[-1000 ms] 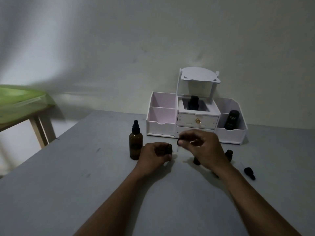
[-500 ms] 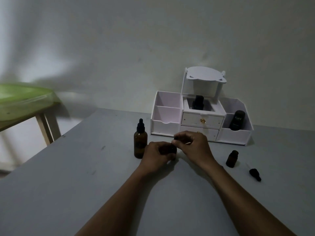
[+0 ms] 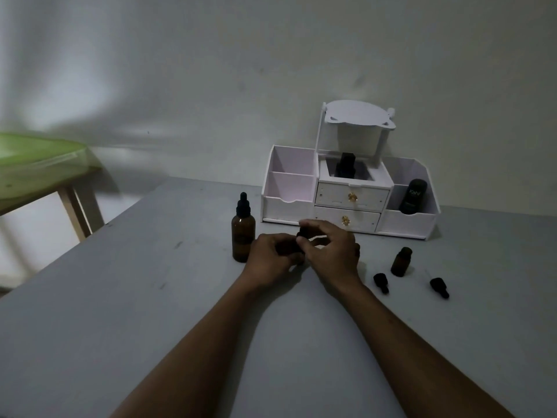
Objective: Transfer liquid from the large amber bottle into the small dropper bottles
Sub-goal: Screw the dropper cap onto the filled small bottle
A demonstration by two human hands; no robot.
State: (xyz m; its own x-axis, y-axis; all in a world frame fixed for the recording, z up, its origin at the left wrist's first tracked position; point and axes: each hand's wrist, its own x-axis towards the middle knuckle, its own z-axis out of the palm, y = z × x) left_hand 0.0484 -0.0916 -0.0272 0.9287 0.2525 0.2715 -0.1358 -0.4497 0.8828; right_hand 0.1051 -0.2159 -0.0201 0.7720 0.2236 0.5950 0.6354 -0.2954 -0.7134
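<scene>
Now right hand pinches the dropper cap, lowered onto the small bottle left hand grips

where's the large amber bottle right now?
Head view: the large amber bottle stands upright, capped, on the grey table left of centre. It is close beside the left hand and in front of the white organizer, near its left corner.

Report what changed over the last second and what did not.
The right hand carried its dropper leftward and down onto the small bottle that the left hand grips, and pinches its cap there. Unchanged: the left hand's grip, the large amber bottle, the uncapped bottle, the white organizer.
</scene>
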